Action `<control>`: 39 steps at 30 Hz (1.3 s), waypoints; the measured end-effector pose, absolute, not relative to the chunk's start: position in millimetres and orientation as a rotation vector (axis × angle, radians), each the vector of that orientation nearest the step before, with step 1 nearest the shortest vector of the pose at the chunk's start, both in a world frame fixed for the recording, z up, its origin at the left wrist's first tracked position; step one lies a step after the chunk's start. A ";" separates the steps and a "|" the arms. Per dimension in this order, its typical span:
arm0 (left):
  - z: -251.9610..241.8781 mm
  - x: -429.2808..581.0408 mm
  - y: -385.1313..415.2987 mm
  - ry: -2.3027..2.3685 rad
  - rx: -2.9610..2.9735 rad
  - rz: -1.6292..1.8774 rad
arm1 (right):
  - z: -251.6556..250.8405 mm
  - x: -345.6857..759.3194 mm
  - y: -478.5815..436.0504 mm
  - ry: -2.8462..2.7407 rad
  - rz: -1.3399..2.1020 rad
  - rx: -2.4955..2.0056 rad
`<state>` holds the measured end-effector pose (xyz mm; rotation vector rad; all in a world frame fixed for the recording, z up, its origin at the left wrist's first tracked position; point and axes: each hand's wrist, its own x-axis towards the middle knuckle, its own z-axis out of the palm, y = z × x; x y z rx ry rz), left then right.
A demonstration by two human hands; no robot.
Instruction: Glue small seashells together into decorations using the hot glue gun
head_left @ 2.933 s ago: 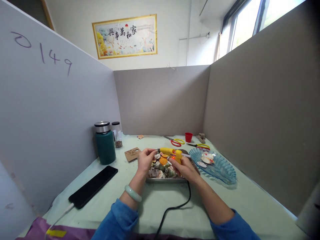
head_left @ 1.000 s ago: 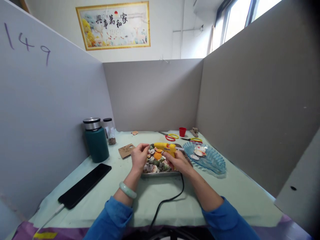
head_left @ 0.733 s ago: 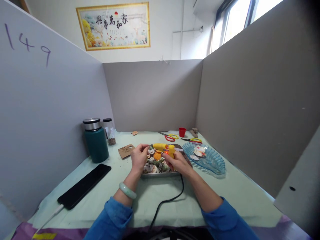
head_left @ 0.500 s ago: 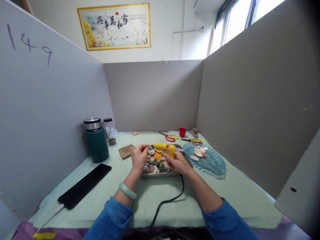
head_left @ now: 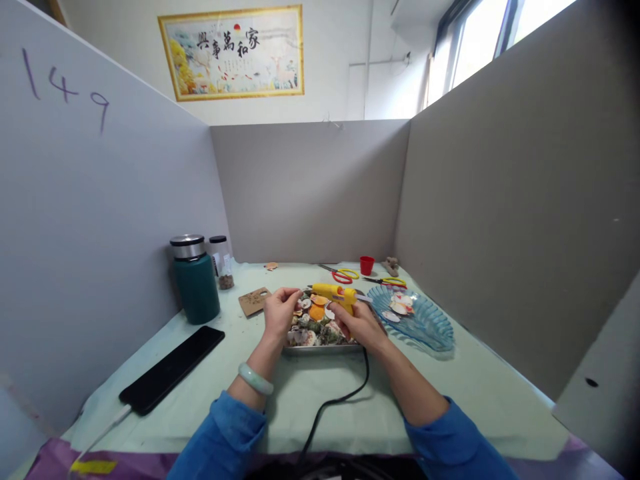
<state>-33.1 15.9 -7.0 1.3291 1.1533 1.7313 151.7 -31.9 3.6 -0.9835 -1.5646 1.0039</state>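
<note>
My right hand is wrapped round the grip of a yellow glue gun; its nozzle points left and a pale glue stick pokes out at the back. With its fingers pinched together, my left hand is at the left edge of a metal tray, near the nozzle. Whatever it pinches is too small to make out. Inside the tray lie shell-like and stone-like pieces and an orange disc, partly covered by my hands and the gun. The gun's black cord runs towards me.
A blue glass dish with cut-outs stands right. Two pairs of scissors, a red cup and a brown card lie beyond. A green flask, a jar and a phone are left. Grey panels enclose the table.
The glue gun has shifted slightly right, away from my left fingertips, in my right hand. My left hand has hardly moved. The whole view has shifted slightly.
</note>
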 end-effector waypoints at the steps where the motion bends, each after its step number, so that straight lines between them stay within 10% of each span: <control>1: -7.0 -33.1 15.9 1.152 1.330 1.730 | 2.9 151.7 -31.5 -1.567 1.010 -0.982; 39: -0.3 -33.2 9.3 1.266 1.395 1.772 | -1.5 163.6 -21.8 -1.644 0.800 -1.176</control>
